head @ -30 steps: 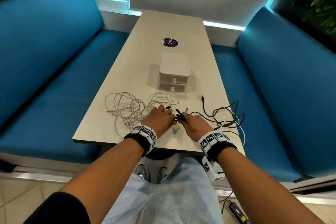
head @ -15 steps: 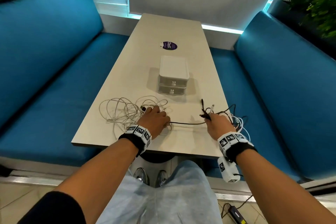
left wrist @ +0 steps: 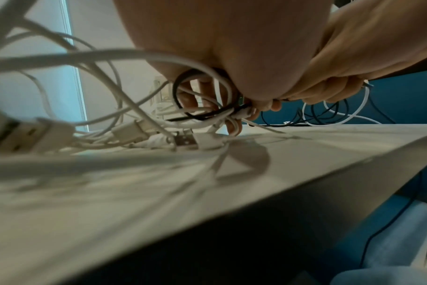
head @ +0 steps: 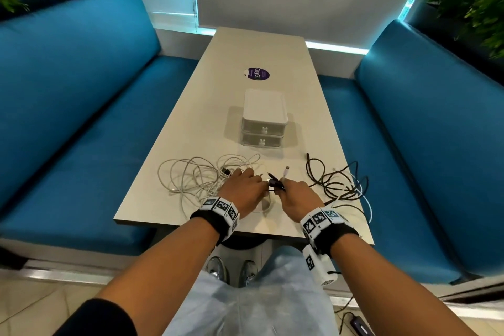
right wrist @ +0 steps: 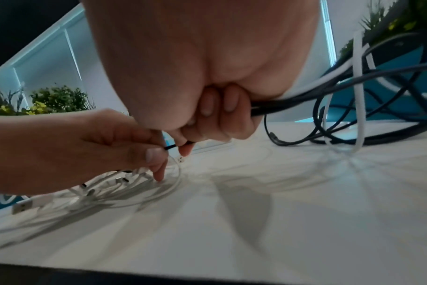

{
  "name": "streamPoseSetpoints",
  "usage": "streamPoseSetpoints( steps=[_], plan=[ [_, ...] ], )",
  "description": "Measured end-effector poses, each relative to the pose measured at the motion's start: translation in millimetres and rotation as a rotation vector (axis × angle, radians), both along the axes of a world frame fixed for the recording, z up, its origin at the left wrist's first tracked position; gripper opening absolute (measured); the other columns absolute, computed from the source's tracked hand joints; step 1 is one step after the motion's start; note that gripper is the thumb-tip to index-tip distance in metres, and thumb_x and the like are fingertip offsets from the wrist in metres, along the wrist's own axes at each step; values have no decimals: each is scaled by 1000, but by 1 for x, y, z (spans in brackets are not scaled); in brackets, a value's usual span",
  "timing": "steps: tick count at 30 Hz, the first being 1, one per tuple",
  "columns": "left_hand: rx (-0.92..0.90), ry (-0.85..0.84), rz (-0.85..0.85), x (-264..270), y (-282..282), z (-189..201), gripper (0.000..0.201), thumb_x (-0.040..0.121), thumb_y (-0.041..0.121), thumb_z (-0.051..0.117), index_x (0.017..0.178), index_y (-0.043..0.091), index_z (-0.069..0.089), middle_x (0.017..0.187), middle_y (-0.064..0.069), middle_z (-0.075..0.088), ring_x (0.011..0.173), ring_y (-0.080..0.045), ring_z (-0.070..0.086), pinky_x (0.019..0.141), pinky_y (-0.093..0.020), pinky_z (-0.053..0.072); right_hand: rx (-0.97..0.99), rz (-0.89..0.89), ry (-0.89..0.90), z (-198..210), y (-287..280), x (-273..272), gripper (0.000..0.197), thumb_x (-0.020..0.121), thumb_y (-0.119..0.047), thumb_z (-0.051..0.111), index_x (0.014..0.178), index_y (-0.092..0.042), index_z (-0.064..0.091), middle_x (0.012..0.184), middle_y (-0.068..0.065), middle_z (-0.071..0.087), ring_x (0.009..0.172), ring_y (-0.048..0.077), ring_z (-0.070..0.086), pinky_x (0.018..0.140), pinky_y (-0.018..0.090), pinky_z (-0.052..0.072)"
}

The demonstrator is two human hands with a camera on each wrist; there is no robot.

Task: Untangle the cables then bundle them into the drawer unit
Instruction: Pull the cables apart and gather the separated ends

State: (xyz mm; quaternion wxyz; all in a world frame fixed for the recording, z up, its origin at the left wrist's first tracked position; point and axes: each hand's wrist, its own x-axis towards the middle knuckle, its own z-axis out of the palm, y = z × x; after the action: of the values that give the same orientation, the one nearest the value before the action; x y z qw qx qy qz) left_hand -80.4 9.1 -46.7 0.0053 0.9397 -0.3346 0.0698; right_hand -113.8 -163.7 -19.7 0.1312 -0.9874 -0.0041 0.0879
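Near the front edge of the table (head: 191,123), two hands meet: the left hand (head: 242,191) pinches cable strands beside the white cable tangle (head: 196,177), and the right hand (head: 297,196) grips a black cable (head: 275,184). One drawer unit (head: 264,120) with two closed drawers stands behind; a dark cable heap (head: 335,183) lies right

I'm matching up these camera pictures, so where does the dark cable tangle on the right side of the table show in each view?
Head: the dark cable tangle lies on the table's near right part, just right of the right hand.
Left wrist: far right background, below the right hand.
Right wrist: right side, strands running into the right hand.
Shared landmark: the right hand, gripping its strands.
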Motion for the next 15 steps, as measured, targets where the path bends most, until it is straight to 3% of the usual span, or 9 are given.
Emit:
streamPoseSetpoints(
  steps=[7,15],
  plan=[
    [-53,30,3,6,7,-5,27,102,33,40,112,24,62,110,7,65,111,-22,47,92,-39,33,-65,-151,6,11,-41,6,27,101,-32,40,116,-14,54,108,15,65,97,34,62,76,38,49],
    [-145,102,48,4,8,-8,27,101,33,39,111,24,62,110,9,63,112,-21,44,94,-39,32,-201,-217,-37,10,-53,-5,26,102,-31,37,117,-15,52,95,9,63,84,29,64,72,39,53]
  ],
)
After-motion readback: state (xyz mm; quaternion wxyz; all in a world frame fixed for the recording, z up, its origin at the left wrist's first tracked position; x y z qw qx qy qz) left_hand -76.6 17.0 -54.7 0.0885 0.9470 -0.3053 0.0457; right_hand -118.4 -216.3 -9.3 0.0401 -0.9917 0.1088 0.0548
